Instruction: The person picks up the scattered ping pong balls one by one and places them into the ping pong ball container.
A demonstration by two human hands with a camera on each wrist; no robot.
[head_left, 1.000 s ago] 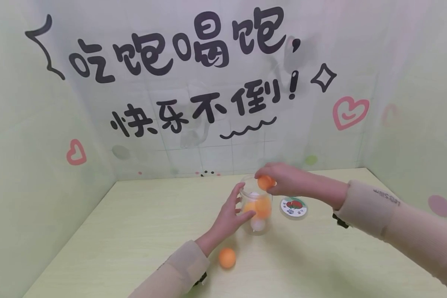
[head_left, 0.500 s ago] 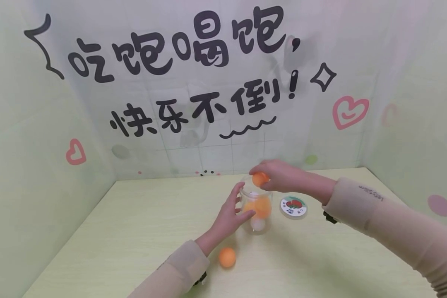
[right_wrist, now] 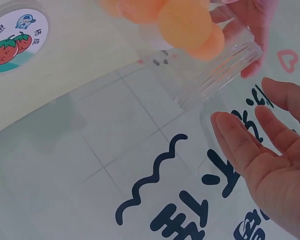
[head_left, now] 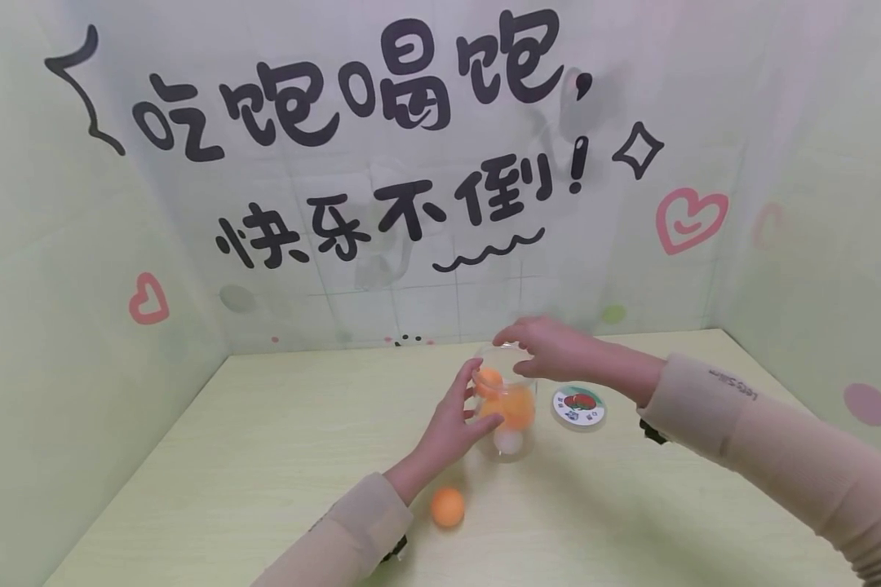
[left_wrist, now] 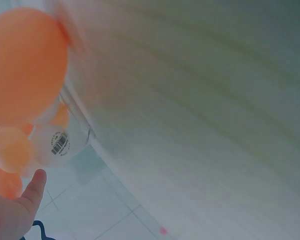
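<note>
A clear plastic jar (head_left: 514,378) stands upright on the table, its mouth uncovered. Inside are several orange table tennis balls (head_left: 517,408) and a white ball (head_left: 509,443). My left hand (head_left: 448,422) holds the jar from the left, thumb across the near side and fingers behind it. Over the mouth hovers my right hand (head_left: 558,349), fingers spread and bent; in the right wrist view nothing lies between its fingers (right_wrist: 240,137). One more orange ball (head_left: 448,507) rests on the table beside my left wrist, large and close in the left wrist view.
To the right of the jar lies a round lid (head_left: 578,408) with a tomato picture. A pale printed curtain (head_left: 411,310) with black lettering and hearts hangs behind the table (head_left: 301,456), and similar sheets flank both sides.
My right hand moved left over the jar's mouth and let go of its orange ball, which now lies on top inside the jar. My left hand and the loose ball stayed put.
</note>
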